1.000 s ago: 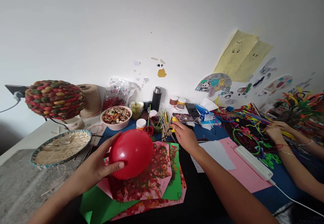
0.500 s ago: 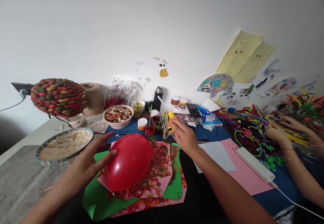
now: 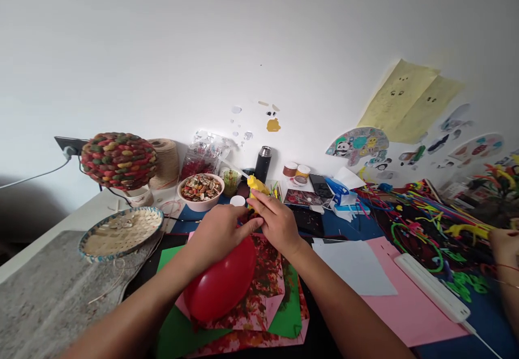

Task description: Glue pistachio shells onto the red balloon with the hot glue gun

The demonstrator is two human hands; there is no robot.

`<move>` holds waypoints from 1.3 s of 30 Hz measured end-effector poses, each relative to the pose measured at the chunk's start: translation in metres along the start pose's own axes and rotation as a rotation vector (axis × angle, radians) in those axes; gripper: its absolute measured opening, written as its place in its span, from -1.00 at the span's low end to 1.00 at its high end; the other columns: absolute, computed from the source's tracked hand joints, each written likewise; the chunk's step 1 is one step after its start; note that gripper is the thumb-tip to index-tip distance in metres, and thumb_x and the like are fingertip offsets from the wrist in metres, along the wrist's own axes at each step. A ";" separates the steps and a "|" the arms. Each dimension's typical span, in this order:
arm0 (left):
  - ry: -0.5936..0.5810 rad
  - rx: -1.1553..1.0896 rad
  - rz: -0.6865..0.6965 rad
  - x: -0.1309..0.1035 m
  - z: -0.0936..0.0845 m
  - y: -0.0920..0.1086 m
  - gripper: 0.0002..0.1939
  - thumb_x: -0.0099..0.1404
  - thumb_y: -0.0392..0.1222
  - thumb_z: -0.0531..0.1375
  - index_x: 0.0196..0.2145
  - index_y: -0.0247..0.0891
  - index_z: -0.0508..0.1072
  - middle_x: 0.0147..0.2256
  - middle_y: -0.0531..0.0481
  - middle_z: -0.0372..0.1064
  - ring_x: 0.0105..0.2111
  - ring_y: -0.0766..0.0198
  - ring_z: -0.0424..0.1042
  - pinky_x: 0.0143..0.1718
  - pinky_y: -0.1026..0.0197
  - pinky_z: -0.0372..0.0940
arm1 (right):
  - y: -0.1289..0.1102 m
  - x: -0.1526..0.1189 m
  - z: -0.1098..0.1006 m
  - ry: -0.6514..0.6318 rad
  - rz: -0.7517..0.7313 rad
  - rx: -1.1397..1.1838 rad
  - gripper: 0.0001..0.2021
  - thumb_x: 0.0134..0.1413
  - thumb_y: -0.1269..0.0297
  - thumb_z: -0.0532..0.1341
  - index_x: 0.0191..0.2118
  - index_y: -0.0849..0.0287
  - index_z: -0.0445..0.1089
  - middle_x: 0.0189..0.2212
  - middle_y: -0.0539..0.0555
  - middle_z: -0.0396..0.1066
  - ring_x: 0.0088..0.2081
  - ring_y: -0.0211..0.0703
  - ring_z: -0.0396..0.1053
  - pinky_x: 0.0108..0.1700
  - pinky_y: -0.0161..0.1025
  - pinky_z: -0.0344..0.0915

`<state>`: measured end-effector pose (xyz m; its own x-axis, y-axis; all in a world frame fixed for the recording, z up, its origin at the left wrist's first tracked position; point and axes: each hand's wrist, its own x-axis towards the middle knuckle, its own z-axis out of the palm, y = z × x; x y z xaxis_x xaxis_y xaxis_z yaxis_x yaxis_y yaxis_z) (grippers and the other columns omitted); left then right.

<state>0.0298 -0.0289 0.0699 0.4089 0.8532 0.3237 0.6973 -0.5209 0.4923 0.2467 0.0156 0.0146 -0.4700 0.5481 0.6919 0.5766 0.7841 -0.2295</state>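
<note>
Yellow glue gun [image 3: 258,184] is clasped in right hand [image 3: 279,224], red balloon [image 3: 222,287] at 7 o'clock; left hand [image 3: 216,231], hold unclear, alongside.

No lettering, brand or number can be read for certain. Several things do carry print or marks. The clear plastic bag [image 3: 203,151] against the wall bears printing that is small and crossed by glare. The paint jars [image 3: 301,173] under the wall have coloured labels, their wording too small to tell. The dark printed card [image 3: 302,197] in front of them shows a picture, any words on it blurred. The blue-and-white packet [image 3: 344,193] has markings that stay indistinct. On the yellow paper sheets [image 3: 399,105] on the wall are small drawn eyes; fainter strokes there are illegible.
</note>
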 end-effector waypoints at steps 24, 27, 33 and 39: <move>0.288 0.491 0.208 -0.003 0.010 -0.008 -0.70 0.67 -0.26 0.10 -0.13 -0.28 0.64 -0.32 -0.18 0.65 -0.33 -0.01 0.62 -0.17 -0.02 0.36 | -0.029 -0.016 0.006 0.147 0.782 1.032 -0.43 0.40 -0.32 0.36 0.21 0.03 0.61 -0.10 0.21 0.76 -0.16 0.26 0.78 -0.18 0.12 0.75; 0.207 0.588 0.314 -0.007 0.010 -0.005 -0.69 0.62 -0.37 0.11 0.14 -0.38 0.61 -0.25 -0.21 0.68 -0.29 -0.06 0.63 -0.13 -0.08 0.41 | -0.033 -0.011 0.010 0.142 0.848 1.168 -0.37 0.32 -0.44 0.36 0.07 0.06 0.65 -0.16 0.20 0.74 -0.17 0.27 0.77 -0.23 0.10 0.73; 0.132 0.681 0.487 -0.018 0.012 0.002 -0.54 0.57 -0.48 0.07 0.33 -0.49 0.49 -0.15 -0.25 0.70 -0.19 -0.06 0.66 -0.02 -0.12 0.48 | -0.042 -0.006 0.011 0.218 0.958 1.324 -0.45 0.02 -0.32 0.61 -0.12 0.05 0.69 -0.18 0.11 0.74 -0.23 0.09 0.68 -0.28 -0.09 0.63; 0.238 0.635 0.552 -0.022 0.016 0.011 -0.70 0.65 -0.37 0.12 0.16 -0.45 0.60 -0.12 -0.23 0.73 -0.23 0.02 0.68 -0.05 -0.05 0.50 | -0.048 0.001 0.014 0.348 1.013 1.367 -0.66 -0.07 0.01 0.64 -0.24 0.09 0.69 -0.27 0.08 0.74 -0.25 -0.01 0.63 -0.32 -0.23 0.53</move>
<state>0.0373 -0.0531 0.0553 0.7009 0.4182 0.5779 0.6606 -0.6862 -0.3046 0.2095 -0.0173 0.0168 -0.0492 0.9986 -0.0197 -0.4942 -0.0415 -0.8683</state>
